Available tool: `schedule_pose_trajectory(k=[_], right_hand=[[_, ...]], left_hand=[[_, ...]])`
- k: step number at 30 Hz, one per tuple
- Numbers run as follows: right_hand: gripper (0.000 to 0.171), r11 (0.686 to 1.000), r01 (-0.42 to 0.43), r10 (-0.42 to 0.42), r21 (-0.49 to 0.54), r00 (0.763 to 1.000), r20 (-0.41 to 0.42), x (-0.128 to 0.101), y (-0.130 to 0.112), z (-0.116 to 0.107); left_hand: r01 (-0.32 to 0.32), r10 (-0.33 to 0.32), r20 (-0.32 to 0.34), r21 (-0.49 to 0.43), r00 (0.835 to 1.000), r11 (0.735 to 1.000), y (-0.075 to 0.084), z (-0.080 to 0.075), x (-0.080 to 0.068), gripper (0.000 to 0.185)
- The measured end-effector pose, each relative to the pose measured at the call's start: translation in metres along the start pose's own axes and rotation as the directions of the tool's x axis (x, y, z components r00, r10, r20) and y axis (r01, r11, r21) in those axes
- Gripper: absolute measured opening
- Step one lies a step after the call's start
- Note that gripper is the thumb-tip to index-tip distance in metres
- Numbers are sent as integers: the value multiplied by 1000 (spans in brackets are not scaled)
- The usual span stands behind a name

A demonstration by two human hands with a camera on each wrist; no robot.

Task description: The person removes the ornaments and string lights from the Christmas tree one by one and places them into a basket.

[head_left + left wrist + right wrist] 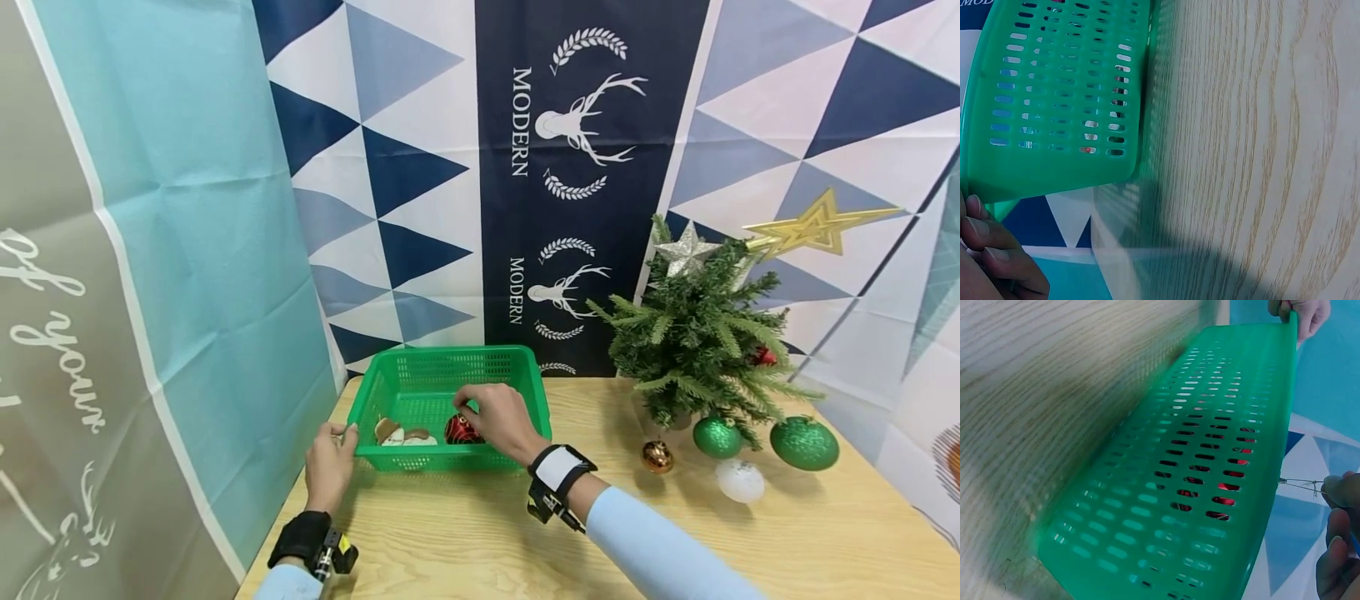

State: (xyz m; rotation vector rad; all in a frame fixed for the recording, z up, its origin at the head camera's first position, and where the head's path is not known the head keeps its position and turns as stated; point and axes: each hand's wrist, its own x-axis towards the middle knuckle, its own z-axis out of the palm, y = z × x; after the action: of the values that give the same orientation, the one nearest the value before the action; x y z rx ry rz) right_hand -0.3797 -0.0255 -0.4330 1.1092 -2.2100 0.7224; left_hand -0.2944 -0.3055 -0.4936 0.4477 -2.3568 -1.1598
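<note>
The green basket [450, 400] stands on the table [480, 533], left of the small tree [697, 342]. Inside it, against the near wall, lies a red ornament [459, 430], with brown-and-white ornaments [401, 435] just beside it on the left.

The right hand [498, 417] is over the basket, directly above the red ornament. In the right wrist view its fingertips [1338, 487] pinch a thin wire hanger [1300, 482] that runs level toward the basket rim, so this grip is narrow and holding the hanger. The ornament hangs or rests just below and in front of the fingers; the ball itself shows only as red through the basket slots.

The left hand [330, 462] is at the basket's near-left corner. Its fingers [985, 231] curl over the rim there, holding the basket.

The right hand is plainly the nearer to the red ornament; the left is well apart from it, on the far side of the brown-and-white ornaments.
</note>
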Motion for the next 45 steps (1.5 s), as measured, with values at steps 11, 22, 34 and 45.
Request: schedule_pose_trajectory(k=[11,22,34,45], right_hand=[[8,999,36,-36,-28,999,11,2,-5,4],[11,999,35,-34,-28,999,33,1,-10,5],[10,999,35,-33,-27,996,81,2,-23,19],[11,998,41,-38,-51,997,69,-4,-24,30]], left_hand=[[4,-4,2,11,1000,1000,3,2,1,37],[8,-8,12,17,1000,1000,7,1,3,36],[8,-8,2,21,1000,1000,3,0,1,36],[7,-7,2,17,1000,1000,1,0,1,36]])
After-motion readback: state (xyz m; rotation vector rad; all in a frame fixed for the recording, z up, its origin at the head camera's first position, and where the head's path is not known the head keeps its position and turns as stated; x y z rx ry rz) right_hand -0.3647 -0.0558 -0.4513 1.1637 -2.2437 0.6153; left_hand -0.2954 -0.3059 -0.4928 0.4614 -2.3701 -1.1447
